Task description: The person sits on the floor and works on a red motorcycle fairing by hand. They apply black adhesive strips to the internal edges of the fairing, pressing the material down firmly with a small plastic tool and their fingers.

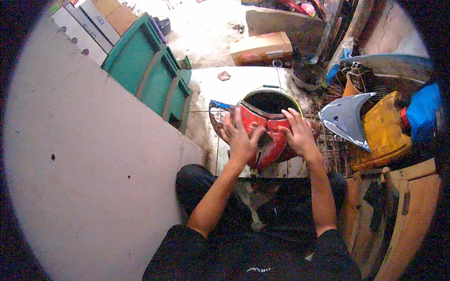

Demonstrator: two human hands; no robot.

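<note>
A worn red motorcycle body panel (276,152) stands tilted in front of me, with a dark opening low in its middle. My left hand (241,143) lies against its left half, fingers spread and thumb pointing to the middle. On the right side, my right hand (302,136) grips the upper edge, fingers over the top and thumb on the front face. Right behind the panel is a dark bucket (269,100) with a thin yellow-green rim or handle. A black curved part with a blue patch (218,105) sticks out beside my left hand.
White tiles (201,89) lie under the work. To the left stand a pale wall (93,164) and a green crate-like unit (145,70). A cardboard box (260,49) sits ahead. Rightward are a silver-grey panel (344,114), a yellow jerrycan (386,126) and a wooden cabinet (412,201).
</note>
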